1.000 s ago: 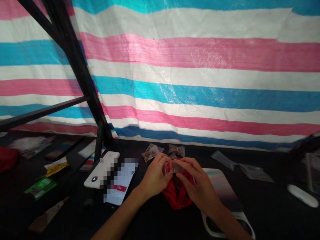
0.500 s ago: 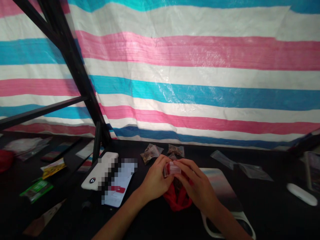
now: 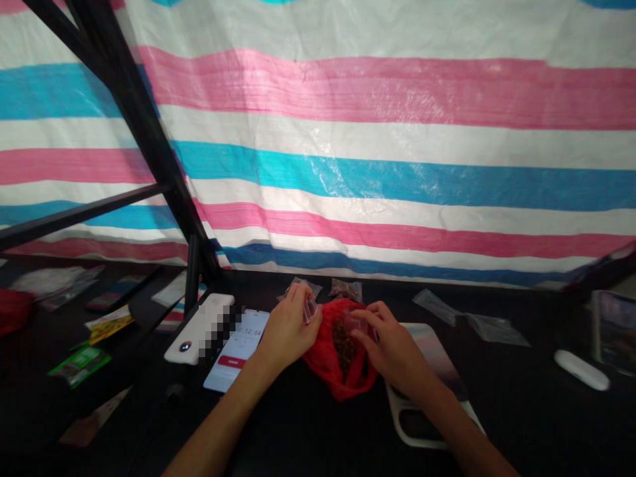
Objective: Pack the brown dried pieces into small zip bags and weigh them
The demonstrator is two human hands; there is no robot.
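A red plastic bag lies open on the black table, with a heap of dark brown dried bits inside it. My left hand sits at the bag's left edge, its fingers closed on a small clear packet. My right hand is at the bag's right side, its fingers pinched at the mouth of the bag on something small and clear that I cannot make out.
Filled small packets lie behind the bag. A phone and a white power bank lie to the left, a white scale under my right forearm, empty clear bags and a white case to the right. A striped tarp hangs behind.
My hands, held together over the bag a second ago, have parted: the left drew left with the clear packet, the right went to the bag's mouth. The bag's contents now show.
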